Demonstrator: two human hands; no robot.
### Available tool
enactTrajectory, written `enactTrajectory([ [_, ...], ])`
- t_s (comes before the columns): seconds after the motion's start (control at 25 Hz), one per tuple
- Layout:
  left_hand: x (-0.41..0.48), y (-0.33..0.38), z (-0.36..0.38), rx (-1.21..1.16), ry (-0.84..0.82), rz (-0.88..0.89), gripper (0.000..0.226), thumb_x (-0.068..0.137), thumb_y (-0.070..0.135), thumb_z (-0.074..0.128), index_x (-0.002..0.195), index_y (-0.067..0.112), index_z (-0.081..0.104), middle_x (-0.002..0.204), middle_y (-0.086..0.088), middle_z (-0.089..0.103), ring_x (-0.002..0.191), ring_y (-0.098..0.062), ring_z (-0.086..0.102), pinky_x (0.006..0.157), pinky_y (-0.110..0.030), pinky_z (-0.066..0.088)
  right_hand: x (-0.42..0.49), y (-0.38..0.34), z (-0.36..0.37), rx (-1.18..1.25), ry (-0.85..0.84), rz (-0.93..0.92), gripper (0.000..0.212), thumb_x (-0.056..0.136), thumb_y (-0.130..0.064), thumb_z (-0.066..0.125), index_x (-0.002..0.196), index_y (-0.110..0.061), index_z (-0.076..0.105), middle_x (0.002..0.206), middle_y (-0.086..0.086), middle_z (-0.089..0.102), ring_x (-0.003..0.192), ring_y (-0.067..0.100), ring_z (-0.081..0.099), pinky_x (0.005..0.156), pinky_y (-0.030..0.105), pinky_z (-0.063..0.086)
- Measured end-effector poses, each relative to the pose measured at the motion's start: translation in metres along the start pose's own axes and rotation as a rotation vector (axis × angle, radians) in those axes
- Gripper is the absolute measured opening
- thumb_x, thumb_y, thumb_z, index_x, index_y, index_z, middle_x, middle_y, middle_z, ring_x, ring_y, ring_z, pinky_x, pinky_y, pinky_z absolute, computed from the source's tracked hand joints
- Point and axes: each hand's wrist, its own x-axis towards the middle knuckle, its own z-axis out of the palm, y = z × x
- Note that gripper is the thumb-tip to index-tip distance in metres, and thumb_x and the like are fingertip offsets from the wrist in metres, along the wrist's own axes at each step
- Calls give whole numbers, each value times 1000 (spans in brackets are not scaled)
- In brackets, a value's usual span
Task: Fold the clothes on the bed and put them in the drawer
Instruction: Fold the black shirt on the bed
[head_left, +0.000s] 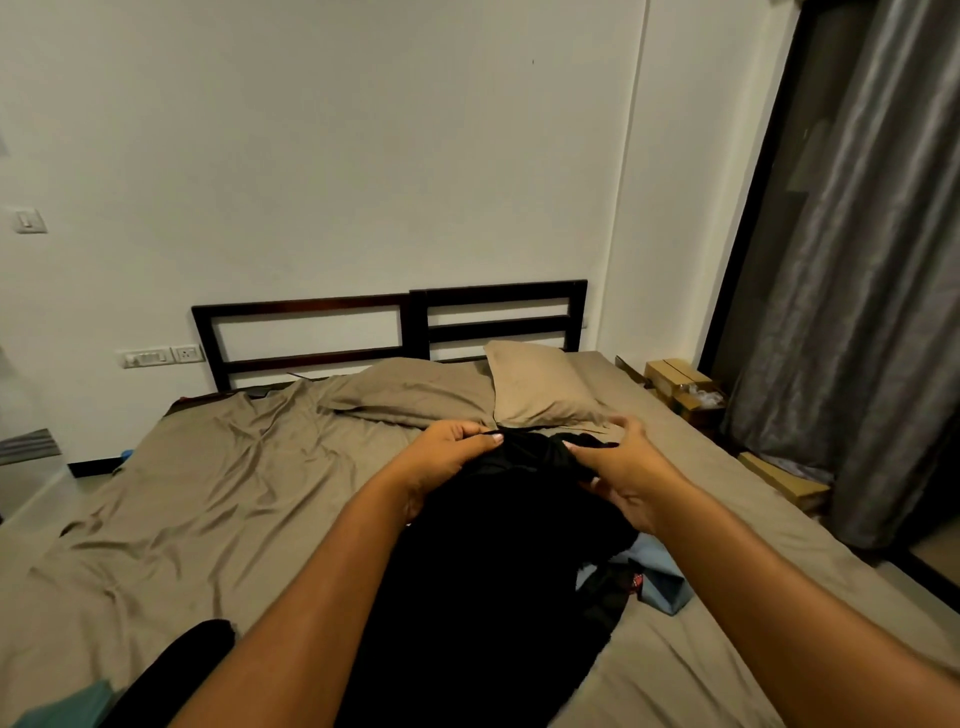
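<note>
Black garment (493, 545) was held up over the bed (208, 493), in front of the headboard (405, 322), nearer the camera than the pillows. The fingers (485, 439) of the left hand (441, 457) were curled over its top edge and pinched it. The right hand (623, 473) gripped the same edge, fingers curled into the cloth and thumb raised.

Two tan pillows (540, 384) lay just beyond the hands, against the headboard. A blue cloth (660, 577) and some dark pieces lay partly under the garment's right side. Farther from the headboard, at the bed's near left corner, lay another black piece (176, 670) and a teal cloth (62, 706). Cardboard boxes (680, 384) and a grey curtain (857, 312) stood right of the headboard.

The garment was plain black and bunched at the top between the hands. Its lower part draped down onto the wrinkled tan sheet. Its folds were too dark to make out.
</note>
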Motion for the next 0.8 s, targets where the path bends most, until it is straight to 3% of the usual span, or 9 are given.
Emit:
enactTrajectory([
  [0.08,-5,3,-4,-4,-71,-35,60,78,48,80,114,1,70,114,-26,66,97,-34,60,90,-44,46,-7,0,-7,-59,-262,-12,55,80,-14,77,131,-3,60,122,16,65,96,25,70,80,32,62],
  [0.16,-9,5,-13,55,-145,-16,39,84,32,76,117,11,71,121,-16,69,110,-30,66,104,-41,50,-10,-4,-16,-452,-387,-108,52,71,-22,82,120,-11,71,115,2,70,103,15,67,93,30,55],
  [0.24,-15,5,-25,175,-272,-14,47,80,20,82,124,18,66,124,-9,67,115,-26,65,103,-41,52,-5,-8,-22,-1023,-294,-298,36,73,-34,86,105,-22,77,103,-9,72,98,9,65,91,29,53],
  [0.32,-16,1,-29,551,-329,-21,68,72,21,89,132,25,57,127,3,61,115,-18,62,101,-35,52,0,-14,-23,-1222,-179,-398,21,85,-40,78,91,-20,77,87,-2,74,85,15,68,79,30,56],
  [0.4,-12,-14,-27,947,-261,36,72,70,23,87,133,25,52,125,9,59,112,-12,58,95,-28,50,2,-18,-18,-1252,-148,-523,21,92,-44,68,86,-24,74,94,1,68,86,17,64,78,34,56],
  [0.48,-8,-34,-31,1053,-75,132,56,75,16,77,126,23,56,116,5,59,105,-14,58,84,-24,47,-1,-21,-10,-1226,-183,-693,18,94,-44,63,92,-29,73,107,-5,58,96,10,56,83,29,53],
  [0.56,-4,-55,-40,933,91,164,35,80,9,69,112,20,63,104,3,65,95,-16,63,77,-26,50,-3,-22,-3,-1080,-211,-764,23,97,-40,61,98,-22,75,102,-6,60,93,7,57,79,26,51],
  [0.68,0,-83,-58,608,213,106,14,91,8,61,86,21,66,69,10,64,66,-8,62,61,-31,45,-8,-23,6,-835,-222,-727,31,100,-37,56,93,-11,71,76,7,62,69,14,57,62,31,44],
  [0.8,5,-94,-70,341,322,111,15,96,25,57,95,15,68,75,3,68,64,-17,62,59,-39,44,-4,-29,8,-830,-134,-727,27,100,-39,54,95,-17,69,76,0,64,71,12,59,63,27,45],
])
